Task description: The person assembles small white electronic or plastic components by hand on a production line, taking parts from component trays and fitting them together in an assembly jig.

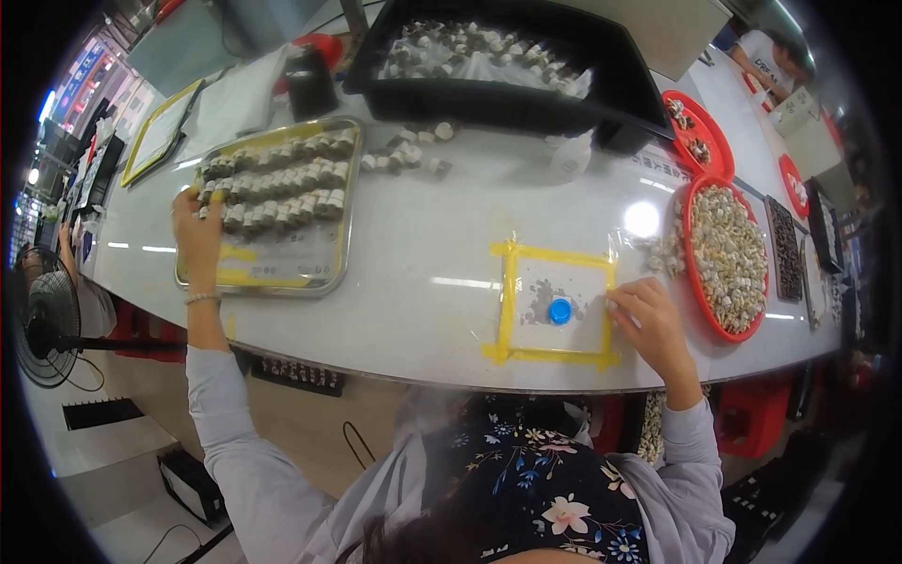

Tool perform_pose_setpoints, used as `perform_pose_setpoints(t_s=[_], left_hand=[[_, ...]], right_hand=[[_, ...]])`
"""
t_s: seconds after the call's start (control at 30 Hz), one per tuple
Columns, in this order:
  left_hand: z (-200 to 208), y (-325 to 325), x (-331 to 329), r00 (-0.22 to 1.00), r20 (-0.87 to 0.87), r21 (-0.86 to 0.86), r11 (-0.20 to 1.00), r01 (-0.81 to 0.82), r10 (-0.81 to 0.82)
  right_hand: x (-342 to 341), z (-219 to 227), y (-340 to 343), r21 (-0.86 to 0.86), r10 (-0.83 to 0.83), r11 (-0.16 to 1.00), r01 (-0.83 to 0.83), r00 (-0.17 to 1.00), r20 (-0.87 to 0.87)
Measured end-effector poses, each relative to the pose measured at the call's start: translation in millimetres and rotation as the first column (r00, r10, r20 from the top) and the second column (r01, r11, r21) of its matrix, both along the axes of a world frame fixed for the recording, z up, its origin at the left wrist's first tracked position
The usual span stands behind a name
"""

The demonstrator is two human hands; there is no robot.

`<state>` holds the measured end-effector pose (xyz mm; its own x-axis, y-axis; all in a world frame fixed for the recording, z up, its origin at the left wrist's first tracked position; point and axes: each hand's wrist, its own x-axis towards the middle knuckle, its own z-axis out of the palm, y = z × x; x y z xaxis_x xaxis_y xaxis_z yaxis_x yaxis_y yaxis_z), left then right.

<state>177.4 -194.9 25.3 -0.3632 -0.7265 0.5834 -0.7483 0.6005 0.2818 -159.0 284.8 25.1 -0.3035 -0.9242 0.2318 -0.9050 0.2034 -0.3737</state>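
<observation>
Metal tray (282, 268) holds rowed cylinders (282, 183).

Left hand (197, 235) at the metal tray (282, 273) of small cylindrical parts (282, 183), right hand (653, 324) beside the yellow-taped square (512, 310).

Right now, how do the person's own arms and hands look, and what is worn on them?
Both forearms wear long, loose, pale grey-lilac sleeves reaching the wrists. The left hand is bare, with a thin beaded bracelet on the wrist. The right hand is bare, with no glove or ring visible.

The left hand (197, 235) fingertips seem to hide among small cylinders (282, 183), grip unclear.
</observation>
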Motion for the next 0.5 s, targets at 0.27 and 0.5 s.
perform_pose_setpoints(t_s=[0.27, 0.5], left_hand=[[-10.1, 85.7, -164.9, 0.718, 0.110, 0.214, 0.722, 0.658, -0.687], [-20.5, 114.6, -178.1, 0.722, 0.215, 0.304, 0.747, 0.591, -0.658]], right_hand=[[9.2, -2.8, -1.4, -0.005, -0.034, 0.999, 0.034, 0.997, -0.062], [8.7, -7.3, 6.4, -0.007, -0.089, 0.996, 0.089, 0.994, 0.064]])
